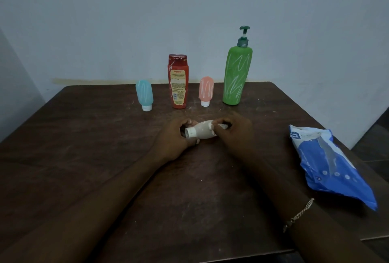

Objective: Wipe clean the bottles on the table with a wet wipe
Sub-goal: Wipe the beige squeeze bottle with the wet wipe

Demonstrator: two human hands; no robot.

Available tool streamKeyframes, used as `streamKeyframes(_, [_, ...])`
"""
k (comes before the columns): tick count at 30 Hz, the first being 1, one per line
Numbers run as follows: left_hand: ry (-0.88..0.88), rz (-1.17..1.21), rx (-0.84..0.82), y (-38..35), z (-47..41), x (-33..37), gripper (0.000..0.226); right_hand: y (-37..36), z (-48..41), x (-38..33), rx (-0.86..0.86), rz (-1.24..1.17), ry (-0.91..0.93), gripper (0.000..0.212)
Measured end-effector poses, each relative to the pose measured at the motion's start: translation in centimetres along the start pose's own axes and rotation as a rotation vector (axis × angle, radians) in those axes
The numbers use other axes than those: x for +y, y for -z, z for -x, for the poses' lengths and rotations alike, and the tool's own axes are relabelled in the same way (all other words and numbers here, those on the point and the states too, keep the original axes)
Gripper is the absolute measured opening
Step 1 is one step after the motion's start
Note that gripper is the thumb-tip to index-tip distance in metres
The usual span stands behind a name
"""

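I see a small beige bottle [203, 131] lying on its side above the middle of the dark table [84, 157], white cap pointing left. My left hand [174, 138] is curled around the cap end; my right hand [233, 134] pinches the other end, with a bit of white under the fingertips that could be a wipe, though I cannot tell. Behind stand four bottles scribbled with white marks: a blue tube [144, 96] on its cap, a red bottle [178, 81], a pink tube [206, 91] on its cap, and a tall green pump bottle [236, 75]. Their contents are hidden. A blue wipe pack [328, 165] lies at the right.
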State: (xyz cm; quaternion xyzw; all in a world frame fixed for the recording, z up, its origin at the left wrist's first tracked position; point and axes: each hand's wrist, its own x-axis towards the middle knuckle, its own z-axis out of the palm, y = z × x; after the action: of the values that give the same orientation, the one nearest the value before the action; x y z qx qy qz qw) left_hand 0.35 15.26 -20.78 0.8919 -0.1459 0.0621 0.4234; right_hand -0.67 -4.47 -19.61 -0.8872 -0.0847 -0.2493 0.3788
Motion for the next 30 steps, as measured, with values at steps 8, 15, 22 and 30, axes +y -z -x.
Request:
streamKeyframes(8, [-0.012,0.006,0.020,-0.1,0.0,-0.2,0.046,-0.1,0.9,-0.8,-0.112,0.001,0.134,0.009])
streamKeyframes(15, [0.007,0.017,0.035,-0.1,0.2,0.0,0.047,-1.4,0.9,-2.3,-0.158,0.021,0.178,0.012])
streamKeyframes(22, [-0.012,0.007,0.022,0.0,0.2,0.0,0.047,-0.5,0.3,-0.3,-0.030,0.015,0.136,0.010])
streamKeyframes(30, [-0.023,0.060,0.025,-0.2,0.3,0.1,0.042,-0.3,0.9,-0.4,-0.101,0.006,0.170,0.005])
